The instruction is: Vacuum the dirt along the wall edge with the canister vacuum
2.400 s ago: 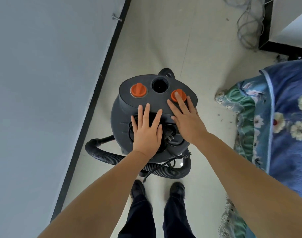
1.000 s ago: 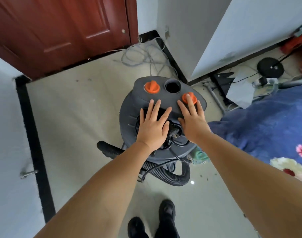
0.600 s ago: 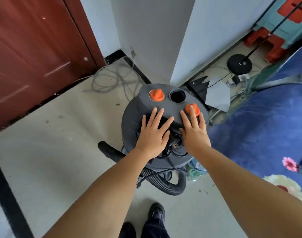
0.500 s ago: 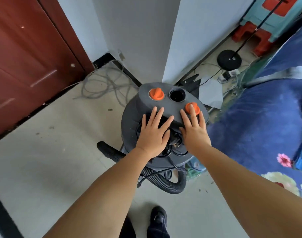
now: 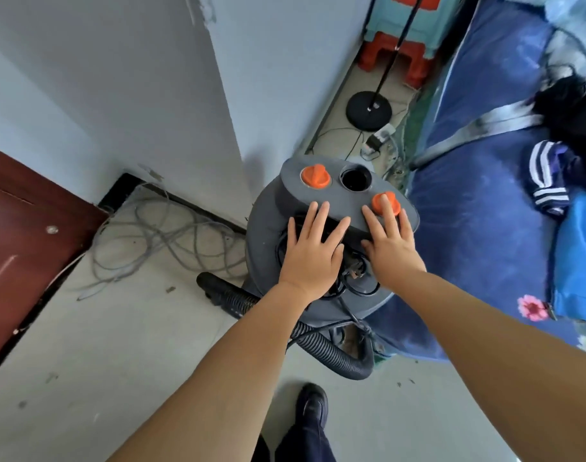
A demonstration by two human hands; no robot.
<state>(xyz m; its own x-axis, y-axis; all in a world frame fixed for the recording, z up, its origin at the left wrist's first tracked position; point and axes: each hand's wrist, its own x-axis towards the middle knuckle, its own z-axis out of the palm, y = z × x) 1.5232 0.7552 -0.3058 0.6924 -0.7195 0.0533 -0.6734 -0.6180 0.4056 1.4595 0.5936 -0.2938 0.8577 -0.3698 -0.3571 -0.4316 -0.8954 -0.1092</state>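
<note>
With both my left hand (image 5: pixel 313 251) and right hand (image 5: pixel 390 243) flat and open on the vacuum (image 5: pixel 265 235), it looks heavy and rigid, best pushed from its lid.

Nothing readable here, honestly. No brand, label or number shows on the top of my vacuum (image 5: pixel 268 228), its orange knobs (image 5: pixel 315 176), or anything else around me.

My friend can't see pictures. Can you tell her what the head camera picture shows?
Two bare hands, the left hand and right hand, press flat on top of a grey canister vacuum with two orange knobs, its black hose curling on the floor. It stands at a white wall corner, with loose grey cable to the left and a blue bed cover to the right.
</note>
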